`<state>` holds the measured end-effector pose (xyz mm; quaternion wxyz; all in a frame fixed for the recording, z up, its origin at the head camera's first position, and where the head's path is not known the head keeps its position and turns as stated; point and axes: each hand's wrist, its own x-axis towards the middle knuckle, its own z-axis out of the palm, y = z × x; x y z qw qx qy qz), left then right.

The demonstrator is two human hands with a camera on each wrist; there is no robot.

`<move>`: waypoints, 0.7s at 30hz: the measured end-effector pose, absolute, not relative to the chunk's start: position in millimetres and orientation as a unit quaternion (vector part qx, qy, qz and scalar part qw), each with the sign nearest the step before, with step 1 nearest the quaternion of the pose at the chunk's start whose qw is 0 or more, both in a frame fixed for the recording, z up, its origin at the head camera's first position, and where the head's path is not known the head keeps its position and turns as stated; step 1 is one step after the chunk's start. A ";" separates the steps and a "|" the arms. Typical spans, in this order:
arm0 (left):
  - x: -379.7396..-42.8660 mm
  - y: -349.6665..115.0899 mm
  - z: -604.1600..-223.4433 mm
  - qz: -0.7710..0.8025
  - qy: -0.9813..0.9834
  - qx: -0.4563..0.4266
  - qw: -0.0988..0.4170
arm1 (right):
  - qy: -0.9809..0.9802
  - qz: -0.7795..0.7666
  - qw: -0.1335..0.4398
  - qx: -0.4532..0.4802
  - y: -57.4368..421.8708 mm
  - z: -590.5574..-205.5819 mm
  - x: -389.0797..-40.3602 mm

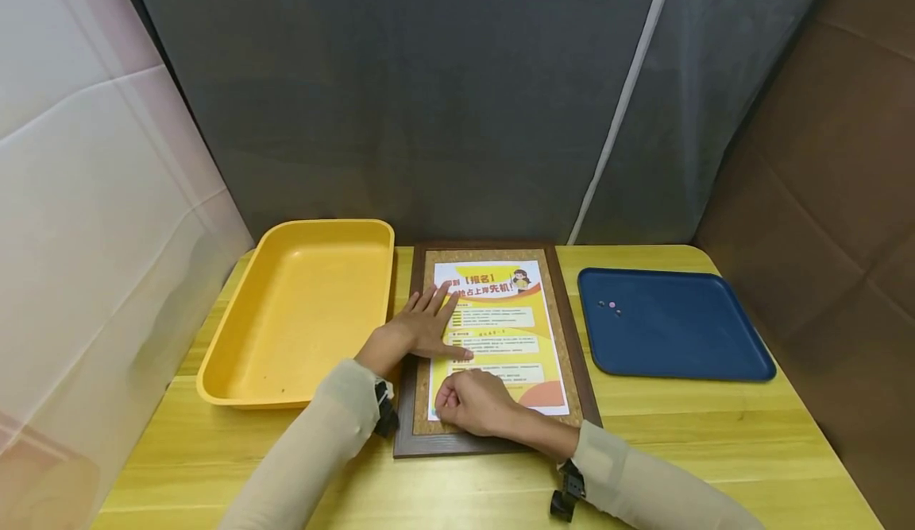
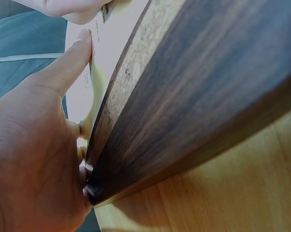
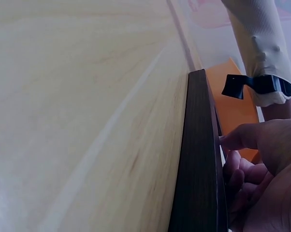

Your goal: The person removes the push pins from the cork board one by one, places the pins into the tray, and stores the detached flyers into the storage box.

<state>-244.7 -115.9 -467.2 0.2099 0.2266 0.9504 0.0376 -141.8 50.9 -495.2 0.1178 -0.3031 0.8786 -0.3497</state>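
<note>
A printed yellow-and-white poster point(image 1: 500, 325) lies on a cork board point(image 1: 568, 355) with a dark wooden frame point(image 1: 588, 391). My left hand point(image 1: 422, 327) rests flat on the poster's left side, fingers spread and straight, thumb pointing right. In the left wrist view this hand point(image 2: 39, 145) reaches over the frame onto the paper. Just below it, my right hand point(image 1: 475, 401) has its fingers curled at the poster's lower left corner. In the right wrist view the curled fingers point(image 3: 242, 176) sit behind the frame edge; whether anything small is under them is hidden.
A deep yellow tray point(image 1: 386, 292) stands left of the board. At the right lies a shallow blue tray point(image 1: 679, 327) with a few tiny round pieces point(image 1: 611, 305) near its left side. Dark panels point(image 1: 400, 101) close off the back of the wooden table point(image 1: 750, 435).
</note>
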 end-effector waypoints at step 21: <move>-241.9 -114.4 -462.9 0.018 0.952 0.224 0.208 | 0.838 -0.427 0.163 -0.300 59.5 -493.6 -144.1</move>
